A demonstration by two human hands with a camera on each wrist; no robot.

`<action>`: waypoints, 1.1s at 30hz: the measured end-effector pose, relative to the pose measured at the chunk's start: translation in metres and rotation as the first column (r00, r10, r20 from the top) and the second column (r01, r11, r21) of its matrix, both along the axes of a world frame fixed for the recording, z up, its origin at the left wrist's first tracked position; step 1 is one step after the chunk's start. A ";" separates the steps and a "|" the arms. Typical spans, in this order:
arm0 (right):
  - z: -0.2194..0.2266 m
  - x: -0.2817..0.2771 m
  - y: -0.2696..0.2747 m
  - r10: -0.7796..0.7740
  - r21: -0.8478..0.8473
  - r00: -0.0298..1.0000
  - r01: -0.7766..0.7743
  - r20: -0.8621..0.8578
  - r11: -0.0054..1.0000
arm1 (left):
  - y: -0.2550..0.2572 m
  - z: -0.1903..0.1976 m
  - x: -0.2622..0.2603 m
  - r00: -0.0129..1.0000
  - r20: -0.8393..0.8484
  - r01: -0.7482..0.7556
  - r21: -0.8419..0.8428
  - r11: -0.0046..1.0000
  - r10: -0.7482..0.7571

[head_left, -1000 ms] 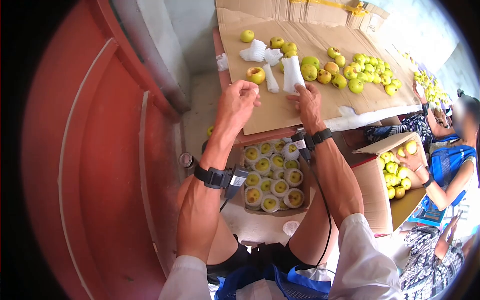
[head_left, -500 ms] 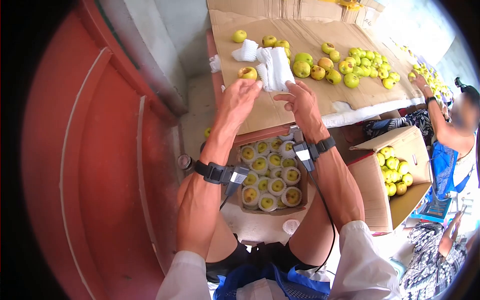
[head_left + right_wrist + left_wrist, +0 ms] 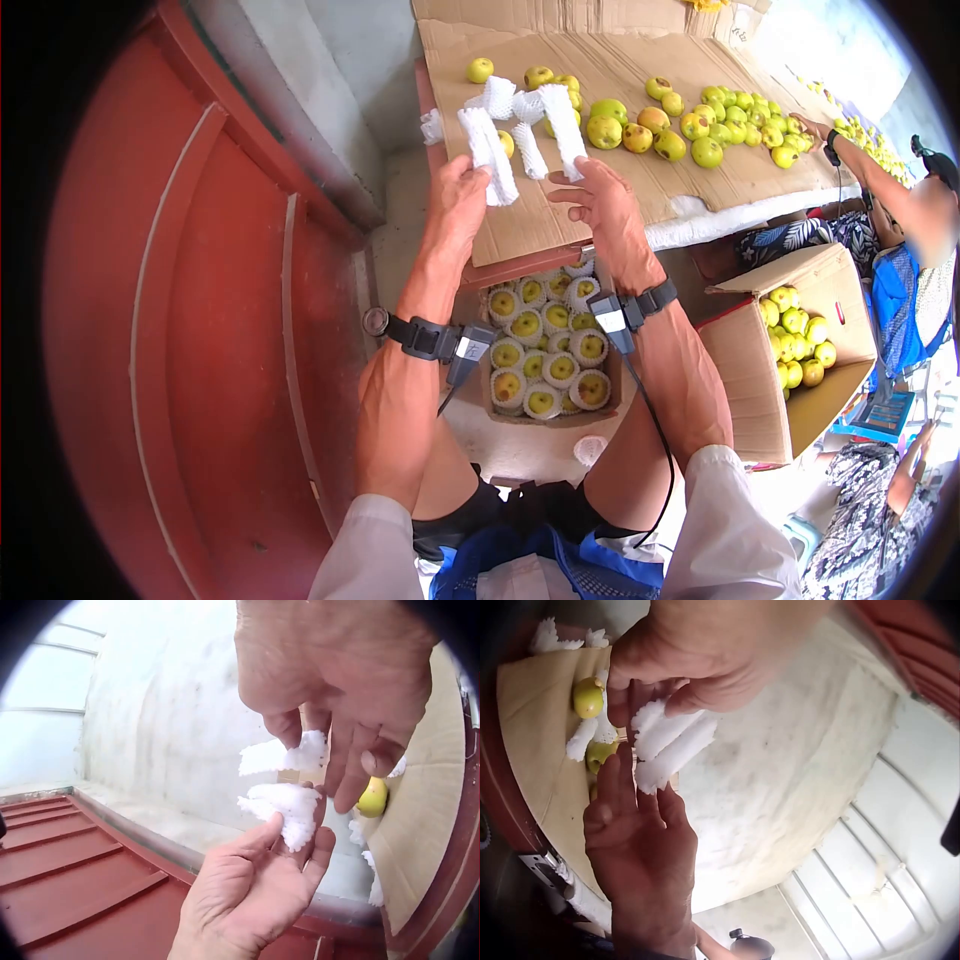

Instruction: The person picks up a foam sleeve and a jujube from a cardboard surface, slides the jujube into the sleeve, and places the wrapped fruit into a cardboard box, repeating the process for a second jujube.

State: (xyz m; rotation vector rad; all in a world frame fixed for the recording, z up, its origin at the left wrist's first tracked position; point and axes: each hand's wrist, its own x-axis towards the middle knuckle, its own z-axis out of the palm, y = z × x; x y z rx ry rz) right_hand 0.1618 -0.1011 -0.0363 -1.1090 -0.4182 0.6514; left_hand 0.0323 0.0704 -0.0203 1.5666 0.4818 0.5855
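In the head view, my left hand (image 3: 456, 205) pinches the lower end of a white foam net sleeve (image 3: 487, 158). My right hand (image 3: 612, 212) pinches a second white sleeve (image 3: 563, 125) by its lower end, with its other fingers loosely bent. The sleeves stand apart at the top, over the cardboard. Both wrist views show the frilled sleeve ends between the hands: the left thumb lies on one sleeve (image 3: 289, 810), and the right thumb and a finger hold the other (image 3: 289, 756). Partly behind the left sleeve sits a yellow apple (image 3: 507, 144). A loose sleeve (image 3: 529, 152) lies between the hands.
Many green-yellow apples (image 3: 708, 152) cover the cardboard's (image 3: 640, 190) right part. Below the table edge is a box of sleeved apples (image 3: 541, 402). To the right stand an open box of apples (image 3: 797, 345) and another person reaching over the table.
The white foam held between both hands a half second ago is now two separate sleeves, one in each hand. My left hand has moved slightly left. The other person's arm reaches farther left.
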 end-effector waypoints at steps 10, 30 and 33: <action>-0.037 0.034 0.017 -0.114 -0.547 0.892 0.364 0.437 0.754 | 0.000 0.010 -0.008 0.993 -0.080 -0.087 -0.003 0.996 0.086; 0.026 -0.025 0.006 0.000 -0.144 0.951 0.047 0.308 0.988 | -0.020 0.013 -0.012 0.984 0.042 0.179 -0.260 0.949 -0.174; 0.014 -0.022 0.011 -0.041 -0.100 0.911 0.090 0.411 0.991 | -0.026 0.021 -0.012 0.981 -0.033 0.185 -0.122 0.975 -0.190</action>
